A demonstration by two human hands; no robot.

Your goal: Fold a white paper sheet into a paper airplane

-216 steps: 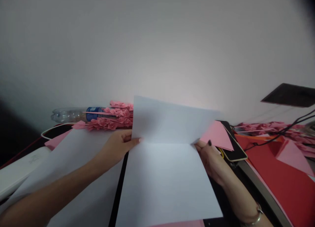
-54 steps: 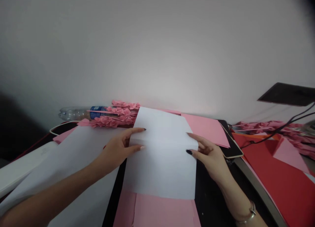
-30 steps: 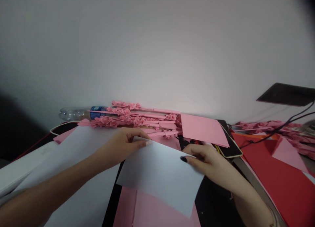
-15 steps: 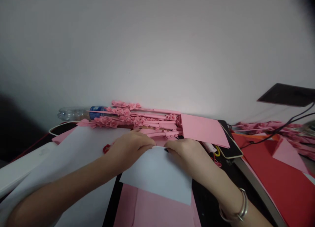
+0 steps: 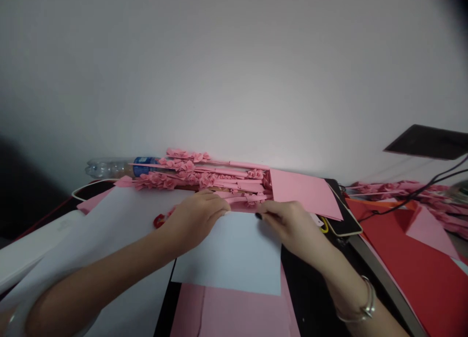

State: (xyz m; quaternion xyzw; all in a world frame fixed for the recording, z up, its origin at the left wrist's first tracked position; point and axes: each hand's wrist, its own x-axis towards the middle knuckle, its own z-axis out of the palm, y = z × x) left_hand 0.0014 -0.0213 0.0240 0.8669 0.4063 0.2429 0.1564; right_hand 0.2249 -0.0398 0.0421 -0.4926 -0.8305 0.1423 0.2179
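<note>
A folded white sheet of paper lies on pink paper in front of me. My left hand presses its far left edge with curled fingers. My right hand presses the far right edge, its fingertips pinched down on the fold. Both hands rest on the sheet's far edge, a small gap between them. A metal bracelet sits on my right wrist.
Pink paper flowers on strips and a plastic bottle lie along the wall. A large white sheet lies left, a pink sheet over a phone right. Red paper and cables fill the far right.
The white sheet was folded over toward me and laid flat on the pink paper. Both hands came together at its far edge, then spread slightly apart along it.
</note>
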